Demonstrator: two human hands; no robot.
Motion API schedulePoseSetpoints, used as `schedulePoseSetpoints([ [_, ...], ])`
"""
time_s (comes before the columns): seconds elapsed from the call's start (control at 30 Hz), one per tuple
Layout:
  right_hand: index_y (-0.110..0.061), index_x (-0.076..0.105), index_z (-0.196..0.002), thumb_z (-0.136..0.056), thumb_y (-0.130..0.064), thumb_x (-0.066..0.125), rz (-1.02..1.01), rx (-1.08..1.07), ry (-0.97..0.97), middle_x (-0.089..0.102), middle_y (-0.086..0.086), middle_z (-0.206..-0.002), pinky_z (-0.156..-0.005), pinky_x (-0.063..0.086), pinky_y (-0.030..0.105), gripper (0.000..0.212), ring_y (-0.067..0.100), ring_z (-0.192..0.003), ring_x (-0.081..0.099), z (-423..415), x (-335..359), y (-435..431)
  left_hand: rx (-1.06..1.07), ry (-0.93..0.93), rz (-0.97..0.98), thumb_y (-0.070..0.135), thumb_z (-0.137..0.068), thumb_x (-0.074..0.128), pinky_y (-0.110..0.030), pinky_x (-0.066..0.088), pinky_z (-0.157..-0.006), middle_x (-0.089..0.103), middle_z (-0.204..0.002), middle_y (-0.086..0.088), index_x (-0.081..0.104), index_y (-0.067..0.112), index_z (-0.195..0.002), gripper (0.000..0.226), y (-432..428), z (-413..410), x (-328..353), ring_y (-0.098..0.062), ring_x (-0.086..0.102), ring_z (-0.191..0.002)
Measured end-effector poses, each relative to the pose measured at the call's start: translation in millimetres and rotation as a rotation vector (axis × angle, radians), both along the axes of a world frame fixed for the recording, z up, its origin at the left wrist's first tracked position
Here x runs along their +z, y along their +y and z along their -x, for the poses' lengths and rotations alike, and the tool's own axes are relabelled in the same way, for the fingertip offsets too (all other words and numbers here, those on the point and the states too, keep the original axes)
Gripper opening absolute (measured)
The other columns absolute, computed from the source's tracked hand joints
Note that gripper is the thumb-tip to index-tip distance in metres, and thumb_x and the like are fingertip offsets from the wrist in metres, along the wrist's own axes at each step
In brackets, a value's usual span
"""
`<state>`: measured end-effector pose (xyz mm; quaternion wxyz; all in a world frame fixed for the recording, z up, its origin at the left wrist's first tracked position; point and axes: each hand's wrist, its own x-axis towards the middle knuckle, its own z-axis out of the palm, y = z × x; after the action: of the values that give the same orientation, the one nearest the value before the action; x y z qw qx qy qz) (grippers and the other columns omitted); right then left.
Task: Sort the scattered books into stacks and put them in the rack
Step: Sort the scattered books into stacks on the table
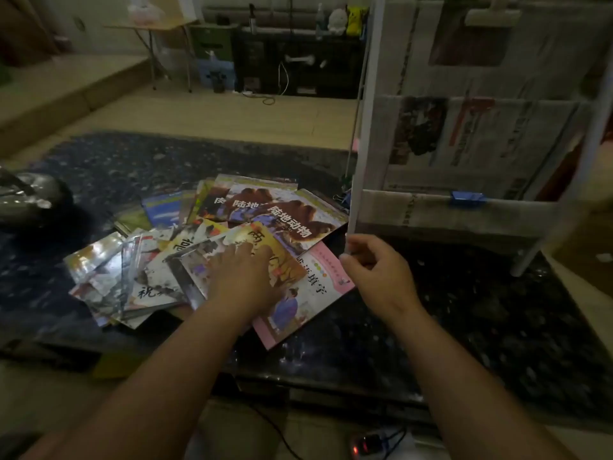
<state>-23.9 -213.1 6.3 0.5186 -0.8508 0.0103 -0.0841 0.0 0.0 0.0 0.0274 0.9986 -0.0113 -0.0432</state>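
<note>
Though fanned out loosely, the books (205, 247) form one overlapping pile on the counter (464, 327), left of centre on its dark speckled top.

Far side of pile: brown-cover books (292, 220) with white lettering, staggered one over another. A blue book (162, 210) shows at the far left.

Near side: a pink book (308, 293), lowest on that side, one corner pointing toward the counter's front edge. A yellow book (255, 234) lies on top, partly across the pink one.

Left side of pile: several pale glossy covers, tilted and overlapping; titles mostly unreadable.

Left hand (245, 273): open, palm down, fingers straight and spread on the yellow book.

Right hand (374, 267): fingers curled, thumb toward forefinger, at the far right corner of the pink book and by the lower end of the front post of the rack (364, 127). Cannot tell whether it pinches the book, the post or nothing.

Rack: white frame, upright on the right part of the counter, just beside the pile. Pockets are lined with newspaper (481, 144). A blue clip (467, 196) sits on the lowest front rail.

A dark shiny object (30, 197) sits at the counter's left edge, blurred.

Beyond the counter: wood floor (232, 114), a folding table (149, 26), a black cabinet (298, 61) with plush toys (336, 19) on top.
</note>
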Motion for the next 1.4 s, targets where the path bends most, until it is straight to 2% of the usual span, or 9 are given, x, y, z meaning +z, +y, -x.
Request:
schedulePoseSetpoints([
  [0.13,-0.024,0.064,-0.120,-0.089,-0.026,0.068,0.053,0.006,0.143,0.060,-0.014,-0.105,-0.073,0.041,0.011,0.031,-0.003,-0.090,0.055,-8,-8,5,0.024,0.099,-0.146,0.057,-0.068,0.074,-0.052,0.040,-0.101,0.042,-0.132,-0.011,0.037,0.028,-0.131,0.078,1,5,-14,-0.038,0.042,-0.123],
  [0.27,-0.023,0.065,-0.118,-0.089,-0.031,0.067,0.106,0.029,0.229,0.057,-0.016,-0.098,-0.079,0.046,0.019,0.030,-0.004,-0.085,0.054,-11,-19,12,-0.021,0.044,-0.110,0.049,-0.077,0.067,-0.038,0.049,-0.079,0.057,-0.111,-0.006,0.042,0.022,-0.117,0.055,-1,4,-13,-0.030,0.058,-0.102],
  [0.4,-0.022,0.069,-0.108,-0.090,-0.033,0.064,0.118,0.009,0.290,0.063,-0.013,-0.096,-0.085,0.054,0.032,0.021,0.004,-0.088,0.060,-11,-22,14,-0.062,-0.003,0.016,0.046,-0.087,0.055,-0.029,0.034,-0.062,0.051,-0.075,0.001,0.050,0.018,-0.085,0.028,-12,8,3,-0.024,0.051,-0.076],
  [0.6,-0.016,0.059,-0.095,-0.100,-0.045,0.047,-0.524,-0.101,0.549,0.068,0.012,-0.097,-0.087,0.058,0.039,0.032,0.025,-0.094,0.068,-7,-7,23,-0.172,-0.086,0.035,0.047,-0.089,0.049,-0.028,0.033,-0.055,0.042,-0.059,0.000,0.051,0.016,-0.069,0.036,-29,17,11,-0.021,0.049,-0.063],
  [0.83,-0.008,0.062,-0.099,-0.093,-0.006,0.058,-0.603,-0.199,0.511,0.073,0.013,-0.096,-0.077,0.061,0.042,0.007,0.025,-0.084,0.073,0,-5,19,-0.283,0.044,0.106,0.067,-0.080,0.058,-0.029,0.039,-0.061,0.061,-0.079,0.005,0.058,0.026,-0.085,0.041,-46,29,4,-0.014,0.055,-0.069],
  [0.93,-0.015,0.061,-0.093,-0.093,-0.009,0.057,-0.520,-0.286,0.465,0.071,0.010,-0.093,-0.071,0.062,0.041,0.007,0.023,-0.082,0.072,0,-5,8,-0.299,0.099,0.251,0.062,-0.078,0.065,-0.031,0.046,-0.072,0.064,-0.097,0.009,0.065,0.030,-0.096,0.038,-45,26,0,-0.016,0.059,-0.091],
  [1.07,-0.026,0.059,-0.083,-0.091,-0.011,0.057,-0.303,-0.366,0.368,0.067,0.003,-0.090,-0.077,0.060,0.045,0.017,0.021,-0.084,0.067,1,-1,-20,-0.166,-0.174,0.338,0.034,-0.091,0.058,-0.041,0.046,-0.096,0.055,-0.132,0.000,0.063,0.032,-0.126,0.035,-39,11,-6,-0.023,0.048,-0.120],
  [1.23,-0.027,0.057,-0.081,-0.093,-0.011,0.054,-0.188,-0.426,0.331,0.065,-0.001,-0.088,-0.076,0.058,0.037,0.020,0.017,-0.083,0.064,10,-1,-59,0.128,0.036,0.911,0.010,-0.094,0.056,-0.042,0.058,-0.071,0.071,-0.088,0.001,0.068,0.026,-0.103,0.021,-55,6,-8,-0.019,0.068,-0.070],
  [1.4,-0.028,0.045,-0.109,-0.085,-0.014,0.064,-0.233,-0.556,0.352,0.060,-0.005,-0.089,-0.077,0.059,0.044,0.034,0.020,-0.084,0.066,19,-4,-92,0.297,0.137,1.192,0.003,-0.090,0.058,-0.046,0.060,-0.070,0.070,-0.080,-0.012,0.063,0.020,-0.093,0.018,-87,12,-13,-0.023,0.070,-0.064],
])
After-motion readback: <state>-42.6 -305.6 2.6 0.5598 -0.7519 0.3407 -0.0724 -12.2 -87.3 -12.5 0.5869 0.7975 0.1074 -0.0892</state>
